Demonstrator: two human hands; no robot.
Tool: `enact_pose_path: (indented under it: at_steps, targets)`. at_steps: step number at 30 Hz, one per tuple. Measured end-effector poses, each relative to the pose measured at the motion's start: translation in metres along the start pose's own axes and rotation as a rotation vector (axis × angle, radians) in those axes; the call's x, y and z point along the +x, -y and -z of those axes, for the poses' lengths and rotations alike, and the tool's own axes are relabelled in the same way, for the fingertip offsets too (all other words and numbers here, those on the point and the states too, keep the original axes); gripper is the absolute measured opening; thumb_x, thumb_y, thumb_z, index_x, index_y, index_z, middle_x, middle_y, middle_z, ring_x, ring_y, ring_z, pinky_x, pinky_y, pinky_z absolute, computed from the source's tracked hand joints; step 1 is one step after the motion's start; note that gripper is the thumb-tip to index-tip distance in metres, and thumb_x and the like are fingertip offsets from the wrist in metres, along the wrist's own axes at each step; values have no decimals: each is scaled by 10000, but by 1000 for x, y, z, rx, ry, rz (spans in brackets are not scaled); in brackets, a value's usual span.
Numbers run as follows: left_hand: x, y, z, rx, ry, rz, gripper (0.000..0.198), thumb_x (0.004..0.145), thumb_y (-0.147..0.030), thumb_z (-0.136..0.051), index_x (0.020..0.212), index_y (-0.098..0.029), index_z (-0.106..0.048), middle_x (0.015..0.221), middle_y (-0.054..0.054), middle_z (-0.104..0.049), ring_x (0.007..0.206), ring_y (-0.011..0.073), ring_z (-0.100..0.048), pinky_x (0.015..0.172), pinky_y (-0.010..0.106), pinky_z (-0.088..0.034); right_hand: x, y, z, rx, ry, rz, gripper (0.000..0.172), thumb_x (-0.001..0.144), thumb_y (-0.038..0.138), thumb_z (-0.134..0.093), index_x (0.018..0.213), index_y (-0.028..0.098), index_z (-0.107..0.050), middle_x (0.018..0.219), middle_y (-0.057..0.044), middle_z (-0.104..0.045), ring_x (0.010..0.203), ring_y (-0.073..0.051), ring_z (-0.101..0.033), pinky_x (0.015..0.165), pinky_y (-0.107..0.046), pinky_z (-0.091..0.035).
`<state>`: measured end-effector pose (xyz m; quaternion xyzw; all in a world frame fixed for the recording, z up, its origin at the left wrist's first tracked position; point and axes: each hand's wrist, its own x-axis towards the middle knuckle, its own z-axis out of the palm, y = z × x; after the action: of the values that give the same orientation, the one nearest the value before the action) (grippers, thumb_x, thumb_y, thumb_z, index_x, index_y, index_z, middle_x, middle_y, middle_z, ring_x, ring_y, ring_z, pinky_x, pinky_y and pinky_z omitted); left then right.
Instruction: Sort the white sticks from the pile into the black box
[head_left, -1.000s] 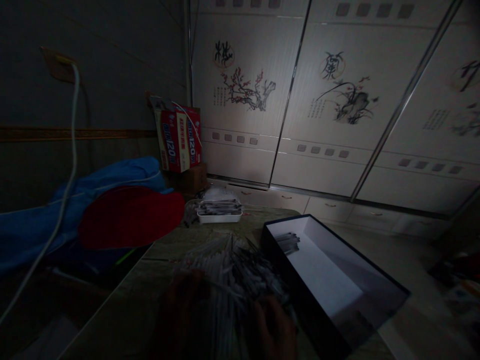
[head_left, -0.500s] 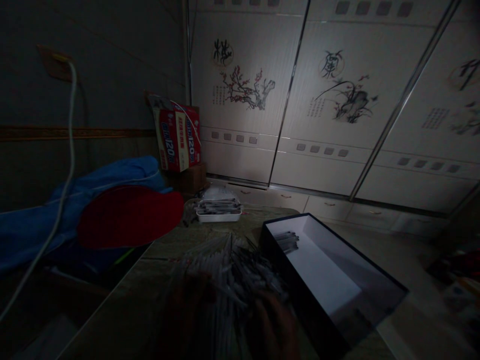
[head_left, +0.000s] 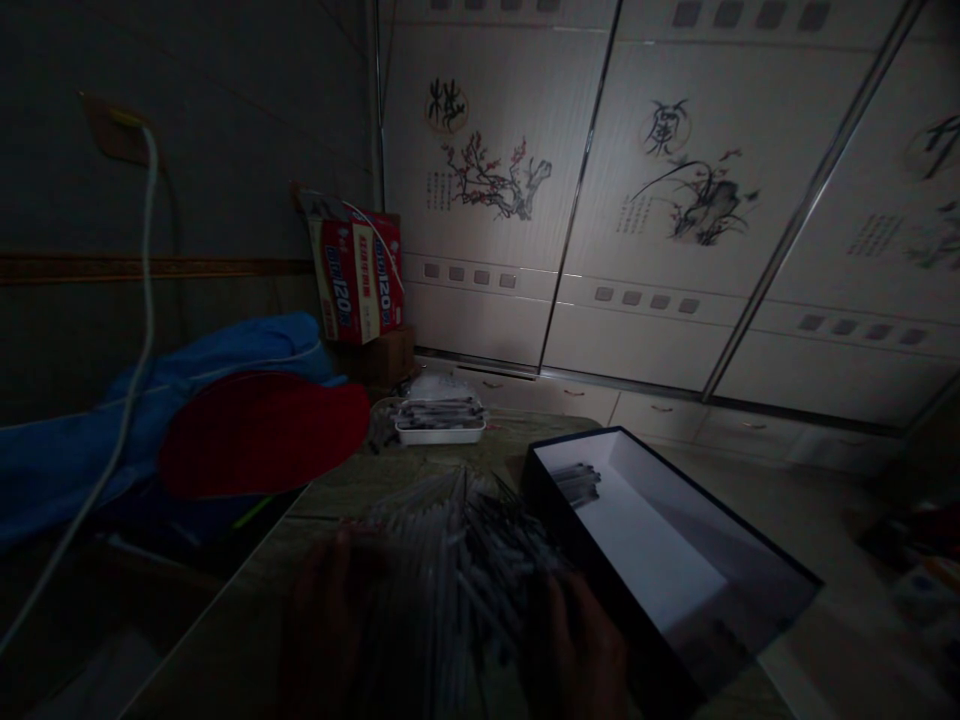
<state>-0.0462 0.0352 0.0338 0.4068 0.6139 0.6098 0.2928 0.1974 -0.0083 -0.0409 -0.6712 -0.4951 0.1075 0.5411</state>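
On the table lies a loose heap of slim stick-like pieces that look like pen parts, dimly lit. Pale, see-through tubes [head_left: 431, 560] make up its left side, and darker pieces [head_left: 502, 535] its right. My left hand [head_left: 330, 600] is beside the pale tubes, smeared by motion and shadow; I cannot make out anything in its fingers. At the lower right edge of the dark pieces is my right hand [head_left: 589, 635], its fingers apart and bent, with nothing visible in them. An open dark box [head_left: 652, 560] with a white inside stands to the right, holding several dark-ended sticks [head_left: 577, 484].
A white tray [head_left: 440, 436] of similar sticks sits at the table's far edge, beside a clear bag. To the left are a red round item [head_left: 262, 435] and blue cloth [head_left: 225, 345]. A white cable [head_left: 148, 260] hangs from the wall. Sliding cabinet doors [head_left: 487, 320] stand behind.
My hands have moved apart: the left one went left from the pale tubes, the right one shifted right toward the box. A pale stick near the left fingers no longer shows there.
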Motion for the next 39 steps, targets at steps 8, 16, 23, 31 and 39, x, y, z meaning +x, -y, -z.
enact_pose_path:
  at_steps: [8, 16, 23, 31, 39]
  targets:
    - [-20, 12, -36, -144, 532, 110, 522, 695, -586, -652, 970, -142, -680, 580, 4, -683, 544, 204, -649, 567, 310, -544, 6, 2, 5, -50, -31, -111, 505, 944, 582, -405, 1156, 190, -643, 1069, -124, -750, 984, -290, -709, 819, -356, -532]
    - [-34, 37, -47, 83, 663, -28, 605, 844, -340, -531, 1400, -103, -491, 1000, 133, -726, 686, 215, -711, 688, 360, -582, -5, -5, -4, -58, 109, 164, 348, 975, 408, -447, 1032, 192, -714, 970, -94, -783, 856, -209, -757, 727, -238, -566]
    - [-35, 39, -45, 245, 527, -317, 481, 863, -279, -536, 1323, -150, -591, 1217, 163, -695, 870, 224, -714, 871, 377, -563, -21, 7, -16, -54, 63, 146, 472, 997, 520, -363, 978, 214, -721, 886, -86, -773, 766, -220, -733, 694, -275, -533]
    - [-28, 52, -44, 402, 342, -1151, 308, 920, -149, -467, 1091, -254, -700, 1058, 36, -777, 961, 155, -738, 784, 203, -599, -13, 32, -4, 152, 84, 35, 395, 960, 510, -451, 895, 213, -704, 795, -35, -735, 722, -181, -681, 671, -240, -478]
    - [-31, 60, -44, 484, 306, -1407, 291, 990, -238, -389, 1017, -250, -678, 1001, 31, -768, 952, 148, -724, 792, 249, -616, 53, 89, 89, 116, 109, 101, 383, 957, 526, -453, 943, 195, -643, 621, 37, -579, 555, -133, -592, 512, -204, -459]
